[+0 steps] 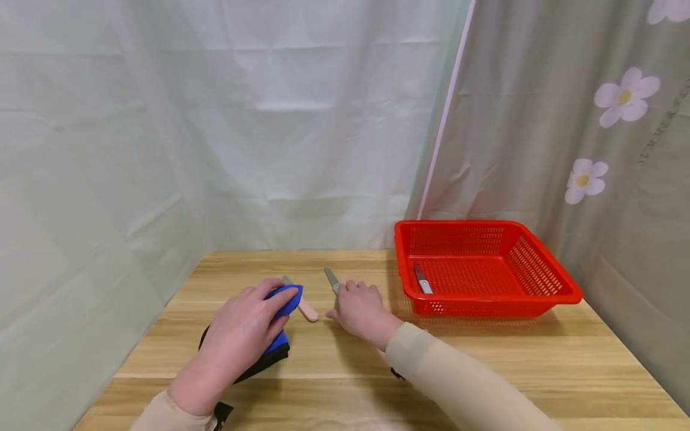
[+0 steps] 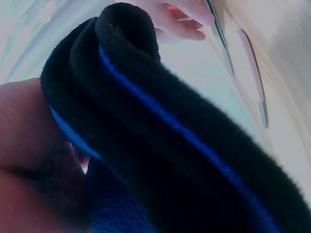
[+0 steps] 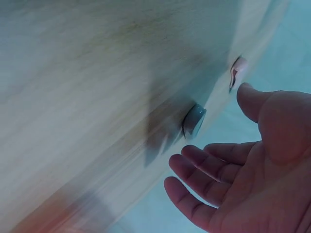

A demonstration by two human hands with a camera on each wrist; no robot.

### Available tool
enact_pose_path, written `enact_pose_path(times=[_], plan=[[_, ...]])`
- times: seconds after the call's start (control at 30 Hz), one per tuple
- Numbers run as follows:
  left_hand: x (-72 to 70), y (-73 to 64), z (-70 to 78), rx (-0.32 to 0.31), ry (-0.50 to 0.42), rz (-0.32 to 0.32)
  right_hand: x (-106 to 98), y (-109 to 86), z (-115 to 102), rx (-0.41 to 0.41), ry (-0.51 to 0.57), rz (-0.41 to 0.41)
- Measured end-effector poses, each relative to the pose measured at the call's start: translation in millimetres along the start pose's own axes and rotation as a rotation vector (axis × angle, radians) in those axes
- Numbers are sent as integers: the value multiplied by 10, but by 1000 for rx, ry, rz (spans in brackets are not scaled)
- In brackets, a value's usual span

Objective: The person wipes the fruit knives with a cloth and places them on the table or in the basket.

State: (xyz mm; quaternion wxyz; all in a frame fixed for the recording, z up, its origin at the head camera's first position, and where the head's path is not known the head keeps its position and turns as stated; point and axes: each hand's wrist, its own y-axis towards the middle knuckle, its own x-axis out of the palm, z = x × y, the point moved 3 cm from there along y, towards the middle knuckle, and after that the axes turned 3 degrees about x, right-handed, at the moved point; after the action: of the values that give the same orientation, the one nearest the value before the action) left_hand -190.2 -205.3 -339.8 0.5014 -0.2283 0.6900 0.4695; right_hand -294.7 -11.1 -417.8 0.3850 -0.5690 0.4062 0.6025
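Observation:
A folded blue and black cloth (image 1: 287, 300) is held in my left hand (image 1: 237, 329), with the fingers bent over its blue top fold. Its thick dark layers fill much of the left wrist view, hiding part of that hand. My right hand (image 1: 362, 311) reaches over the table with fingers spread and loosely bent, gripping nothing. Just beyond its fingertips lies a knife with a grey handle (image 3: 194, 120), its blade (image 1: 331, 279) pointing away. Between both hands lies a knife with a pink handle (image 1: 308, 310), partly behind the cloth.
To the right, a red plastic basket (image 1: 485, 305) stands on the wooden table (image 1: 334, 395). Inside it, at the left, is a knife with a white handle (image 1: 424, 286). Pale curtains (image 1: 302, 120) hang behind the table and at both sides.

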Motion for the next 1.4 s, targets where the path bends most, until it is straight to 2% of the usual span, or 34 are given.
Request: enact_pose_path(times=[0.4, 0.67, 0.77, 1.1, 1.4], plan=[[1, 21, 18, -5, -26, 4, 50, 120, -17, 46, 65, -17], [23, 19, -6, -13, -37, 5, 93, 195, -7, 63, 4, 2], [31, 3, -18, -13, -35, 9, 98, 203, 1, 67, -2, -14], [74, -35, -24, -35, -46, -10, 84, 120, 86, 99, 25, -81], [75, -32, -10, -36, -56, 5, 66, -14, 157, 74, 22, -24]])
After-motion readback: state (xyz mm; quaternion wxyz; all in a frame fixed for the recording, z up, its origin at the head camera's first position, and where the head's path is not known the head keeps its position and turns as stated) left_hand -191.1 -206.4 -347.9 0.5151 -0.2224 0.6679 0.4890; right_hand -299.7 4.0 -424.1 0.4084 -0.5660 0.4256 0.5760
